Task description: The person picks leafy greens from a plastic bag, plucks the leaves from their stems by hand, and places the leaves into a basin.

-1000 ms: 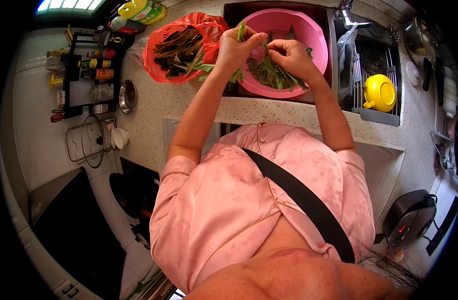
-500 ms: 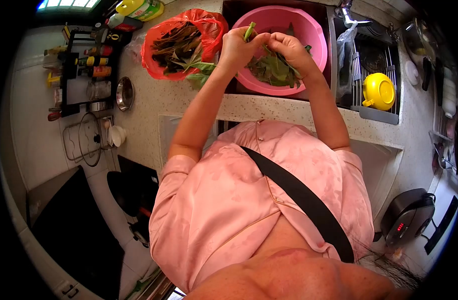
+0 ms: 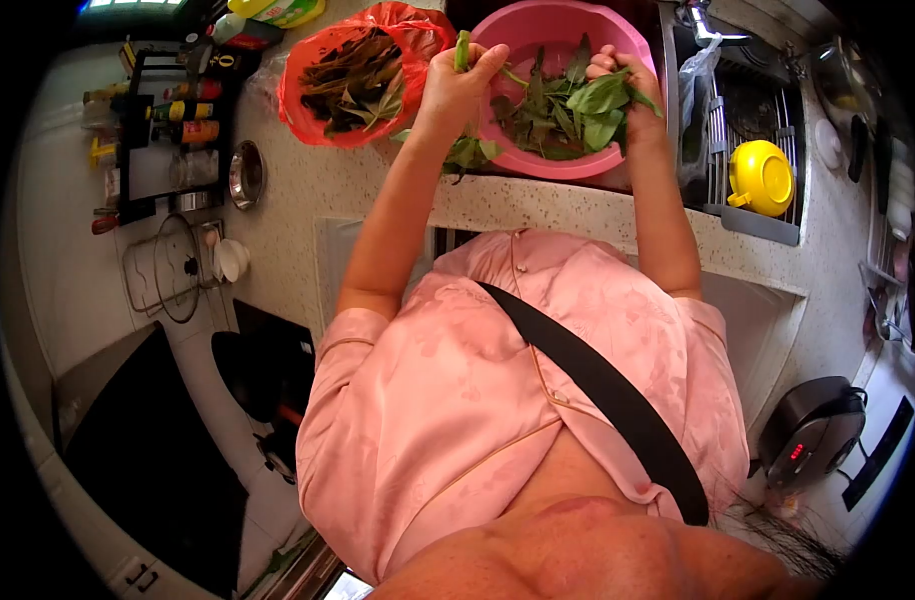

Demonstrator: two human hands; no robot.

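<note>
My left hand [image 3: 455, 88] is closed around the stems of leafy greens, with a cut green end [image 3: 463, 52] sticking up past the thumb and loose leaves [image 3: 473, 152] hanging below the wrist over the counter edge. Over the right side of a pink basin [image 3: 498, 30], my right hand [image 3: 638, 90] has its fingers curled on a sprig of broad green leaves [image 3: 600, 97]. More picked leaves [image 3: 543, 120] lie inside the basin, which sits in the sink. Left of my left hand stands a red plastic bag [image 3: 296, 105] holding brownish stems and leaves [image 3: 353, 80].
To the right are a faucet [image 3: 700, 22], a clear plastic bag [image 3: 696, 75] and a yellow pot [image 3: 761, 178] on a drying rack. A metal bowl [image 3: 248, 175] and a spice rack [image 3: 138, 150] stand left. A dark appliance [image 3: 813, 430] sits lower right.
My hands, close together before, have moved apart. The right one has shifted right with a leafy sprig, uncovering leaves in the basin. The left one still grips the stems.
</note>
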